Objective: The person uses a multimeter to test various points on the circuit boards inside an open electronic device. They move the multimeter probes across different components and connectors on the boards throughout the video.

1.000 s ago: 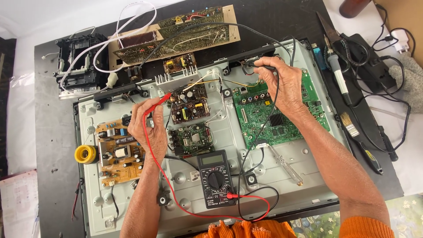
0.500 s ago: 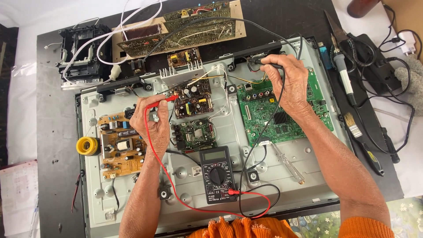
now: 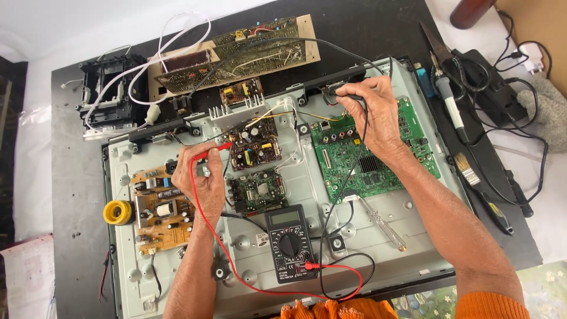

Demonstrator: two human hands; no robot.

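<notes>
Left hand (image 3: 201, 177) fingers pinching red probe (image 3: 215, 149) beside small circuit board (image 3: 254, 145), right hand (image 3: 372, 112) fingers gripping black probe (image 3: 342, 93), multimeter (image 3: 289, 243) below both wrists

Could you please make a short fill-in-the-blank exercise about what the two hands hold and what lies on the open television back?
1. The left hand holds the probe whose colour is ____.
2. The right hand holds the ____ probe near the panel's top edge.
3. Both leads run down to the black ____, which lies on the metal panel between the forearms.
4. The large board under the right wrist is ____ in colour.

Missing words: red; black; multimeter; green
</notes>
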